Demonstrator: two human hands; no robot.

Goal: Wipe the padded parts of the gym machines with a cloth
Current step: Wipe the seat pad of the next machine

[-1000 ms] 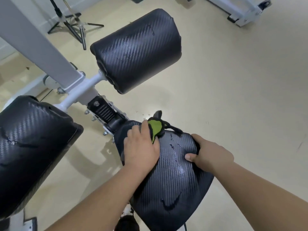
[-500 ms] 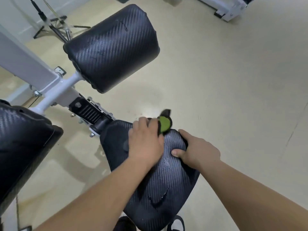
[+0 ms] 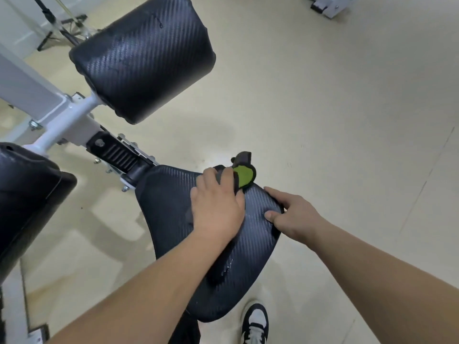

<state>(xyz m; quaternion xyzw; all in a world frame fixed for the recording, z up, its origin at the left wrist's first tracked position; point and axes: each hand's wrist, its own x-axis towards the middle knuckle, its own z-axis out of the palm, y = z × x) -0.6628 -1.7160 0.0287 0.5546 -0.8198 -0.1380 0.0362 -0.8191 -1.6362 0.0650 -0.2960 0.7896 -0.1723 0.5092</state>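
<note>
Head view, looking down past both forearms, and I take the near pad (image 3: 250,247) as my landmark: black, with a carbon-weave cover, it sits on the end of a black ribbed joint (image 3: 116,153) that runs up-left to the white frame (image 3: 67,115).

My left hand (image 3: 216,207) lies palm down on the top of the near pad, fingers bunched over the cloth (image 3: 243,175). That cloth is green and black. It is pressed against the pad's far edge, and a tuft of it sticks out past my fingertips. How much of it lies under my palm I can't tell.

My right hand (image 3: 295,214) grips the near pad's right edge. The thumb lies on top of the cover and the fingers wrap down over the rim, out of sight.

Beyond the near pad, up and to the left, the roller pad (image 3: 144,58) hangs off the frame, same weave, well apart from my hands. Left of the near pad, 1 more black pad, the side pad (image 3: 27,199), fills the picture's edge.

Below the near pad I see 1 black-and-white shoe (image 3: 255,321) on the beige floor (image 3: 335,120). Far beyond, at the top left, stands a black tripod (image 3: 57,23).
</note>
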